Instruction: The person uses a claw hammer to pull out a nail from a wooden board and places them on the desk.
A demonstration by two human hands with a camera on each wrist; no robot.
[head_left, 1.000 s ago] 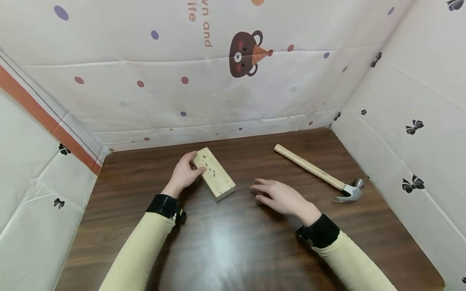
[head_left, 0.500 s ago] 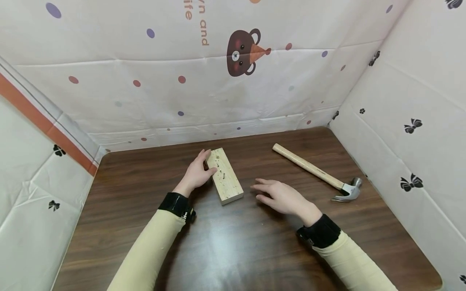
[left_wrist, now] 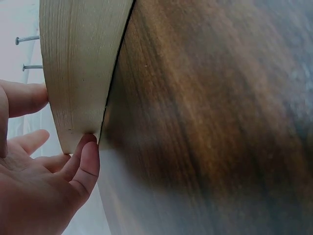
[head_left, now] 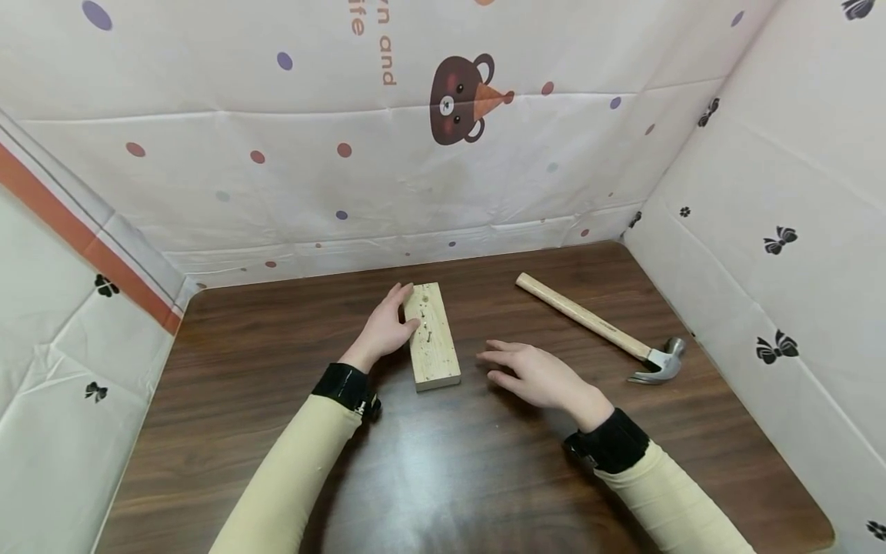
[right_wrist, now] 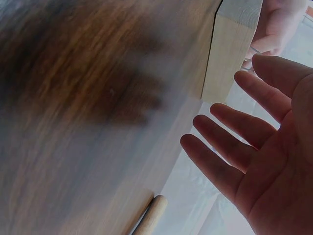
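In the head view a pale wooden block (head_left: 434, 346) lies lengthwise on the dark table. Two nails (head_left: 428, 335) stick up from its top face; the left wrist view shows one nail (left_wrist: 32, 66) in profile. My left hand (head_left: 389, 326) holds the block by its left side near the far end, thumb at the top edge, fingertips (left_wrist: 90, 143) against the side face. Just right of the block, my right hand (head_left: 536, 373) hovers low over the table, palm down, fingers spread and loosely extended, touching nothing.
A claw hammer (head_left: 588, 319) lies to the right, handle pointing to the back left and steel head (head_left: 663, 365) toward the right edge. Printed white sheets (head_left: 388, 185) rise behind and beside the brown table (head_left: 415, 477).
The left hand has moved the wooden block to the right and turned it so it points more straight toward the front. The right hand stays in place.
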